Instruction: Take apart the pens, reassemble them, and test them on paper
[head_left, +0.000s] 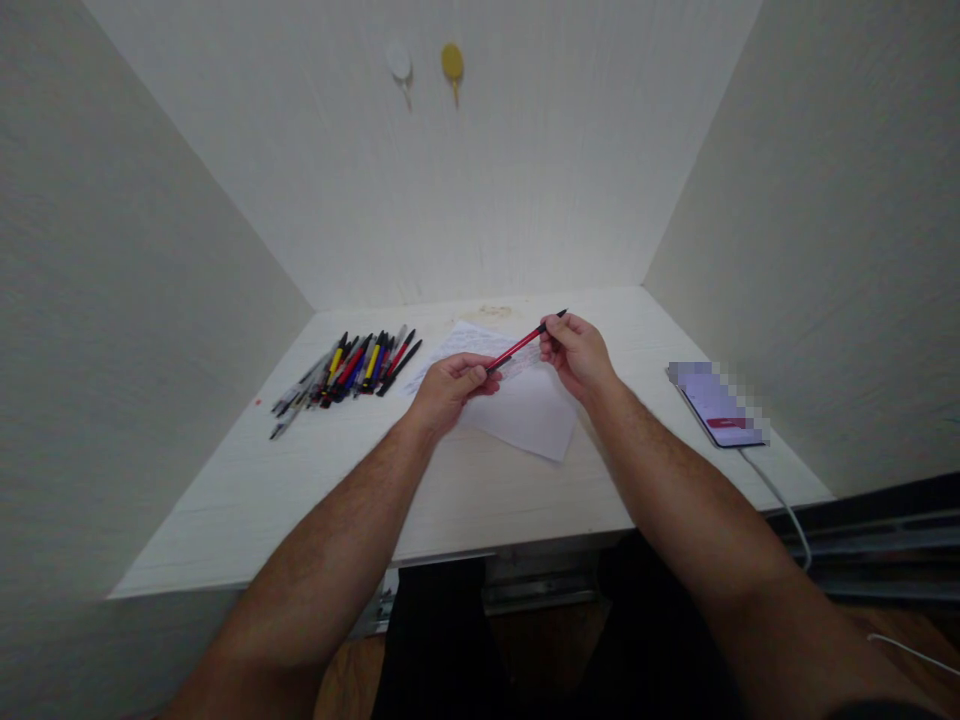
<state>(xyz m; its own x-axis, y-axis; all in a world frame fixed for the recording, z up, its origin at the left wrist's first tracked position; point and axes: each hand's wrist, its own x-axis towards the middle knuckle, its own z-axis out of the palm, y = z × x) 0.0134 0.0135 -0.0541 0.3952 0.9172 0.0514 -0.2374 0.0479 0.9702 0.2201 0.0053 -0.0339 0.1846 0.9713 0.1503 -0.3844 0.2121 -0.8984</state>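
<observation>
Between my two hands a red pen (520, 345) with black ends is held on a slant, its right end higher in the view. The fingers of my left hand (459, 388) are closed on its lower left end. My right hand (574, 350) pinches it close to the upper right end. Beneath the hands lies a sheet of paper (525, 420), with handwriting on its far left part. To the left, a pile of pens (352, 370) in red, yellow, blue, black and clear lies on the white table.
A phone (720, 415) with its screen lit lies at the right side of the table (315, 520), a white cable (780, 505) running from it over the front edge. Walls enclose the table at the back and both sides. A yellow hook (452, 65) and a white hook (400, 62) are on the back wall.
</observation>
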